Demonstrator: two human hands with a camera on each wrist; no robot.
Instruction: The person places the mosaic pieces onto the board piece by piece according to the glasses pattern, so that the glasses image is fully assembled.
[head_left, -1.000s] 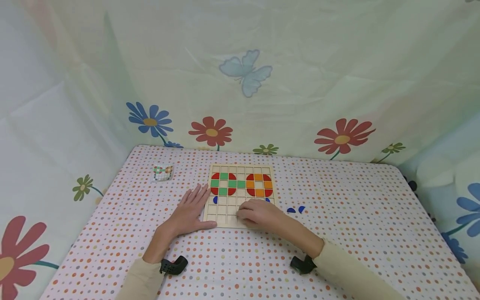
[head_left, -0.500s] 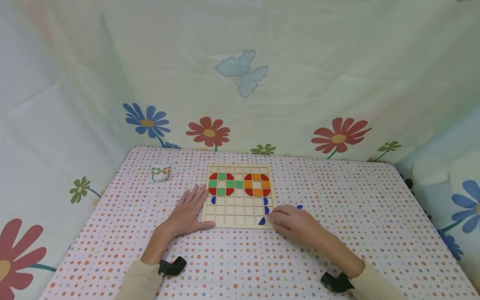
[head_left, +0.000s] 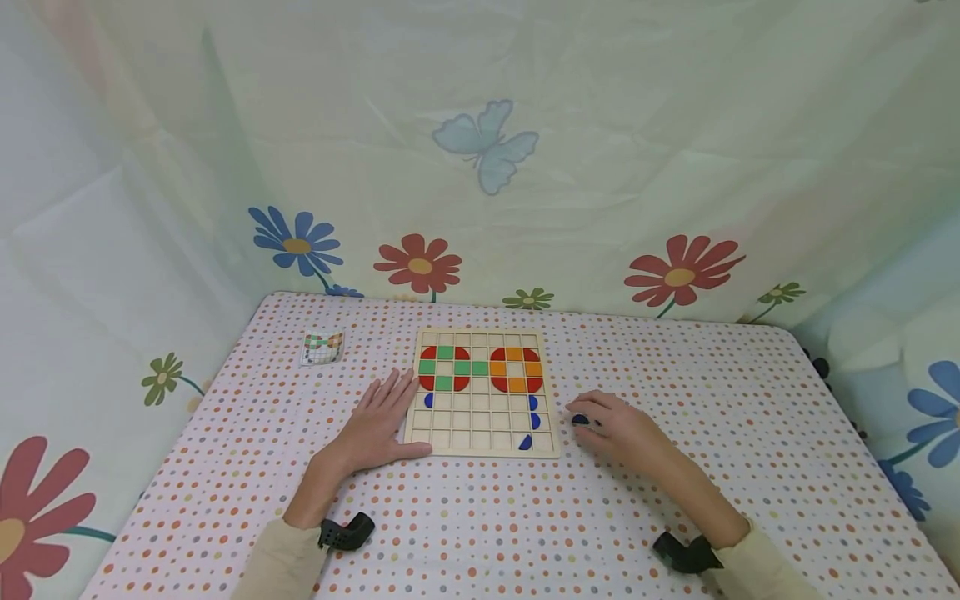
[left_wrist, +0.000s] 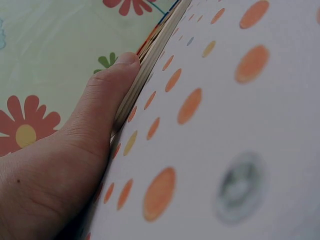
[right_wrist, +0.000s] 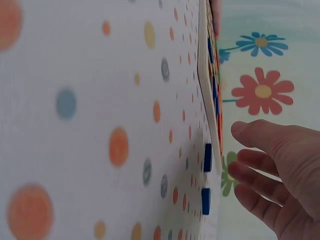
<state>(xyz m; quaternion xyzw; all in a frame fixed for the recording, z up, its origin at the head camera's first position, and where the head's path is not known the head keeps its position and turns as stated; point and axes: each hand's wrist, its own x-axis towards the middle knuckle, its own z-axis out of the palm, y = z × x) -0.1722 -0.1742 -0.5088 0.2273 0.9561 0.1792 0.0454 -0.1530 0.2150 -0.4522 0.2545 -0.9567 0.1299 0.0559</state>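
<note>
My left hand [head_left: 377, 421] lies with straight, spread fingers along the left side of a wooden grid board [head_left: 472, 444], the thumb touching its front left corner. Red, green and orange tiles form two ring shapes on it, joined by a green square [head_left: 480, 367]. Several blue half-round pieces sit in lower cells; one blue piece [head_left: 525, 442] near the front right corner lies askew. Right of the board, my right hand [head_left: 626, 429] hovers over a blue half-round piece [head_left: 580, 419], thumb and fingers apart. The right wrist view shows two blue pieces [right_wrist: 207, 157] on the table, clear of the fingers.
A small pattern card [head_left: 322, 348] with a coloured grid lies left of the board, towards the back. The dotted tablecloth [head_left: 465, 525] covers the table. A flowered curtain [head_left: 585, 208] hangs behind.
My right hand has moved from over the board's front part to the right, off the board, to the loose blue pieces. The left hand has stayed put.
</note>
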